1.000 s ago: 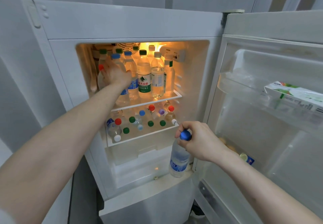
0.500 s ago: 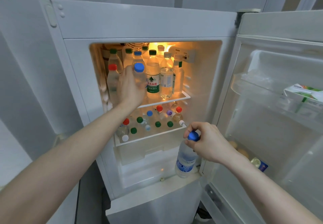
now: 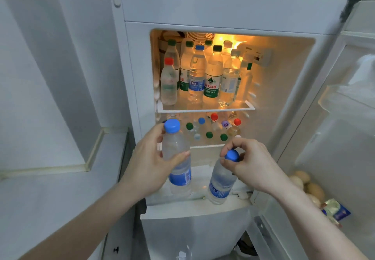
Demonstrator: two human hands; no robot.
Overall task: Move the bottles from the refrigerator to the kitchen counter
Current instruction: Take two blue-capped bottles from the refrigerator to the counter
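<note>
Lower refrigerator (image 3: 223, 6) shelf (image 3: 205, 146): bottles seen only as coloured caps from above, bodies blurred through the glass; count uncertain. Upper shelf (image 3: 205, 110): rear row of bottles largely hidden behind the front row, labels at back unreadable in the lamp glare. Left hand (image 3: 150, 170) covers the far side of the bottle it holds; the fingers behind it are mostly out of sight, only the thumb (image 3: 178, 157) shows across the front. Open door (image 3: 334, 138) at right is cut off by the frame edge; eggs (image 3: 306, 186) and a foil packet (image 3: 334, 212) in its lower bin are partly hidden by the right forearm.

Left hand grips a blue-capped bottle (image 3: 177, 158) round its body, upright, held clear in front of the lower shelf. Right hand (image 3: 251, 164) pinches the blue cap of a second bottle (image 3: 222, 180), fingers curled round the cap; the bottle hangs tilted, its base near the fridge's bottom ledge — contact cannot be told.

Versus 0.5 s ago: the left hand was inside the upper shelf on this bottle; it is now withdrawn, out and lower. A gap shows beside the red-capped bottle (image 3: 168, 81). Right hand and its bottle hold much the same place. View shifted left — a pale surface (image 3: 50, 178) now shows at left.
</note>
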